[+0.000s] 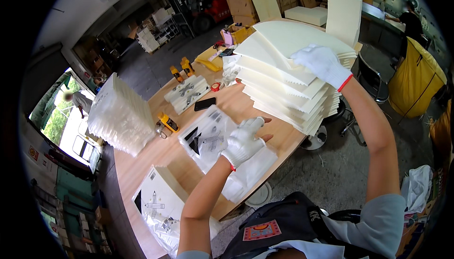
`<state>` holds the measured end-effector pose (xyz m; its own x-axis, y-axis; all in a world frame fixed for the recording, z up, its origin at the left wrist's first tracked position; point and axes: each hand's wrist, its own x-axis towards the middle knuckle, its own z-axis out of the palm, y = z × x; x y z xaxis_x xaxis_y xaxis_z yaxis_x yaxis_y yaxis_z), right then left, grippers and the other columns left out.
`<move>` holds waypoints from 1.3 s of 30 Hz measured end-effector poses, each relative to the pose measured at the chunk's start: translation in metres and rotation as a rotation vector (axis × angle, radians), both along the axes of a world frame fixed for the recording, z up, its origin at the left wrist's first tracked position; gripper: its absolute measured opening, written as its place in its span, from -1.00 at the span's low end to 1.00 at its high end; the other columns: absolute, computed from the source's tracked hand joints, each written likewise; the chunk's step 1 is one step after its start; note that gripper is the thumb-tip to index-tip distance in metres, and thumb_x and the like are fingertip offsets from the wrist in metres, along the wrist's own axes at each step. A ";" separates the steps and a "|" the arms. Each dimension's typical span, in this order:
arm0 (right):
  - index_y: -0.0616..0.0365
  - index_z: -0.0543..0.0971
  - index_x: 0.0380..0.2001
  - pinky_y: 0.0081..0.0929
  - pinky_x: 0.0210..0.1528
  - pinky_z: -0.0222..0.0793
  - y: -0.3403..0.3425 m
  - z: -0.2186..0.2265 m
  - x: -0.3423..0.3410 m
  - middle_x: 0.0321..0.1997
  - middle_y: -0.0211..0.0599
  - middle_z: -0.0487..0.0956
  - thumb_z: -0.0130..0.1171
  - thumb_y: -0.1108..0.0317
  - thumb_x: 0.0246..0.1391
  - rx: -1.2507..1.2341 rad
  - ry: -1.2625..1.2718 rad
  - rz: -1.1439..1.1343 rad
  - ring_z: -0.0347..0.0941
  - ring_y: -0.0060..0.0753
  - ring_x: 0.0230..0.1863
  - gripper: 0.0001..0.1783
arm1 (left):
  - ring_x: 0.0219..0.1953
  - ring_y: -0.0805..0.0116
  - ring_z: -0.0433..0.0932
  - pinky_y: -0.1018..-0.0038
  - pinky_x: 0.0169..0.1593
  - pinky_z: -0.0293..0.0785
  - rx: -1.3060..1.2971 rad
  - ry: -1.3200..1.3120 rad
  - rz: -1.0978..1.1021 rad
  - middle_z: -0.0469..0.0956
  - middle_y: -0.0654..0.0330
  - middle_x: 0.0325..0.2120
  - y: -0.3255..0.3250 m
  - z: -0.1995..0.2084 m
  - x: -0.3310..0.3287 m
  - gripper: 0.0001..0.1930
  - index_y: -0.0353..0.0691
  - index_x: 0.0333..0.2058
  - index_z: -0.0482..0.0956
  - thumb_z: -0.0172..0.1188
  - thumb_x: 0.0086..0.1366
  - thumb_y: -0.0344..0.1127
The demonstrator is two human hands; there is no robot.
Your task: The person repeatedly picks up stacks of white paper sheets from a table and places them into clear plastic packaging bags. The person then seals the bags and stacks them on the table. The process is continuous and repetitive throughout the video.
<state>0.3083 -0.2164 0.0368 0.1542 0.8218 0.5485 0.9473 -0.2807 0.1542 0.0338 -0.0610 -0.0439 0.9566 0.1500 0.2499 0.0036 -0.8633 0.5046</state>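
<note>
Head view showed the left hand [243,141] spread open over a printed plastic bag [210,138], well apart from the right hand [321,64], grip indeterminable, upon the tabletop's [126,174] white sheet stack [286,86], where light, level pressure appeared advisable.

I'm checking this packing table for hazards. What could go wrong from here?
The tall stack of white sheets is fanned unevenly beneath the right hand, so a push might slide the upper ones. The plastic packaging by the left hand reaches close to the table edge and could slip off. The nearest yellow bottle, beside that packaging, might get knocked.
</note>
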 end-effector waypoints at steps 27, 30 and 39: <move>0.04 0.54 -0.29 -0.28 -0.18 0.40 0.002 0.002 0.003 -0.34 -0.22 0.58 -0.03 0.29 0.09 0.074 0.027 -0.009 0.49 -0.11 -0.24 -0.81 | -0.15 0.07 0.52 0.31 -0.09 0.46 -0.029 0.062 -0.041 0.53 0.03 -0.14 -0.022 -0.015 -0.009 -0.56 0.02 0.03 0.43 0.25 0.14 -0.21; 0.03 0.52 -0.31 -0.22 -0.22 0.40 0.006 -0.001 0.005 -0.39 -0.20 0.57 -0.05 0.24 0.13 0.115 0.058 -0.100 0.49 -0.08 -0.29 -0.81 | 0.06 0.03 0.38 0.28 0.11 0.32 -0.117 0.148 -0.076 0.46 0.01 -0.04 -0.024 -0.011 -0.006 -0.56 -0.11 0.04 0.43 0.18 0.20 -0.14; -0.03 0.53 -0.39 -0.46 -0.41 0.38 -0.001 0.018 -0.004 -0.49 -0.44 0.51 0.12 0.28 -0.05 0.463 -0.388 0.044 0.45 -0.34 -0.46 -0.88 | -0.03 0.37 0.46 0.41 0.00 0.44 -0.935 -0.009 -0.182 0.41 0.04 0.05 -0.018 0.005 0.027 -0.39 -0.30 0.20 0.19 0.11 0.30 -0.10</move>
<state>0.3039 -0.2178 0.0553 -0.1574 0.4849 0.8603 0.8586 -0.3632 0.3618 0.0607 -0.0788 -0.0389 0.9837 0.1414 0.1114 -0.0983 -0.0966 0.9905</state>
